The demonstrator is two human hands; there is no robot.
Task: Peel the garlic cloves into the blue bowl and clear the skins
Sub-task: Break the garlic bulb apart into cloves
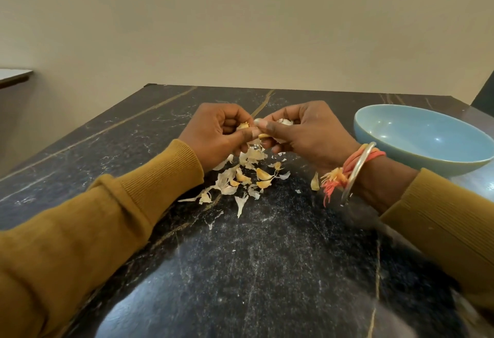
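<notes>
My left hand and my right hand meet above the dark marble table. The left fingers pinch a garlic clove with papery skin hanging under it. In my right hand sits the rest of a garlic bulb, its thumb also touching the clove. Below the hands lies a heap of white skins mixed with several loose cloves. One more clove lies near my right wrist. The blue bowl stands to the right, and no cloves show inside it.
The table's far edge meets a beige wall. A corner of a white-topped surface shows at the far left. A metal bangle and orange threads circle my right wrist, close to the bowl's rim.
</notes>
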